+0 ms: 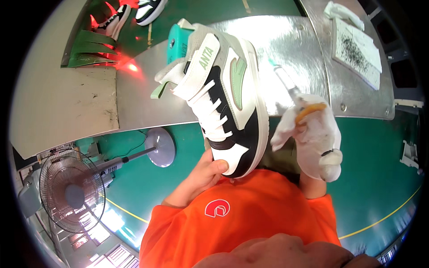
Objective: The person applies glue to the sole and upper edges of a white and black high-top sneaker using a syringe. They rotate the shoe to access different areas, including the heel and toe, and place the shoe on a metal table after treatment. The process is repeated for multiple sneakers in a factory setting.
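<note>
A high-top sneaker (228, 105) in white, black and pale green hangs toe toward me, with a teal shoe last (178, 43) inside its collar. My bare left hand (206, 172) grips it by the toe, thumb on the upper and the other fingers hidden beneath. Beside the sole is my right hand (315, 134) in a white glove, with an orange-yellow band around a finger and a dark band lower down. Its fingers close on a slim, pale pen-like tool (286, 79), whose tip points up and left; blur hides its exact kind.
Ahead lies a metal worktable (147, 89). A black-stained white pad (357, 53) and a crumpled white cloth (344, 15) lie at right. More sneakers (149, 10) sit under red light behind a green strip curtain (91, 49). A pedestal fan (73, 194) stands at left.
</note>
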`<state>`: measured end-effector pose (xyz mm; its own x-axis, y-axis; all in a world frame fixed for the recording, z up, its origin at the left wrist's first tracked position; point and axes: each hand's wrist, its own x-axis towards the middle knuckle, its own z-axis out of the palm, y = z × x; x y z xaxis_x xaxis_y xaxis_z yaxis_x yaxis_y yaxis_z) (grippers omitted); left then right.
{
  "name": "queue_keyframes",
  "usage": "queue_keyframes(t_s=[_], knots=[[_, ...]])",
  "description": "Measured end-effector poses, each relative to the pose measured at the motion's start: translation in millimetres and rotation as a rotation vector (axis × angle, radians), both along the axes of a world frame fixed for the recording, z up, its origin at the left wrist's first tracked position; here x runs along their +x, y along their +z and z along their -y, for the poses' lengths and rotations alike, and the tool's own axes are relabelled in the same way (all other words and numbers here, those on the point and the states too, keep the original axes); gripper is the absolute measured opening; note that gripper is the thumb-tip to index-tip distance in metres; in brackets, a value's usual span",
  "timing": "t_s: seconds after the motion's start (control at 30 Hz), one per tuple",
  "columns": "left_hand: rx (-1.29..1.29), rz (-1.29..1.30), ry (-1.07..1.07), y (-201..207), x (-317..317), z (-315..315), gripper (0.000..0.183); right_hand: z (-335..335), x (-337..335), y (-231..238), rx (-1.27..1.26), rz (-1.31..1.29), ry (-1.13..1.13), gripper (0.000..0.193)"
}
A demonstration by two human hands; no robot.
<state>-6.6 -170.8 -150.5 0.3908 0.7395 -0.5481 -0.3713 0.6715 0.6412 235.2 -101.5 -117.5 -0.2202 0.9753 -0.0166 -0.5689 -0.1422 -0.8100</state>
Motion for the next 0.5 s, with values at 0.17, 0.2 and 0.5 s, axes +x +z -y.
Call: queue_keyframes(t_s=[0.17,0.2,0.5], knots=[[-0.006,0.075,-0.007,13.0,-18.0,-10.8,0.083,-8.8,10.3,-17.4,0.050,-0.035,-0.261,0.106],[-0.032,0.096,0.012,12.3,-26.1,-16.0,0.082,-15.0,11.1,-21.8,0.115,0.024,-0.279,0.103],[0.176,-0.126,0.199,43.4,-66.3,-221.8,0.055,-47.5,42.3,-65.0,0.369,0.807,-0.685,0.096]])
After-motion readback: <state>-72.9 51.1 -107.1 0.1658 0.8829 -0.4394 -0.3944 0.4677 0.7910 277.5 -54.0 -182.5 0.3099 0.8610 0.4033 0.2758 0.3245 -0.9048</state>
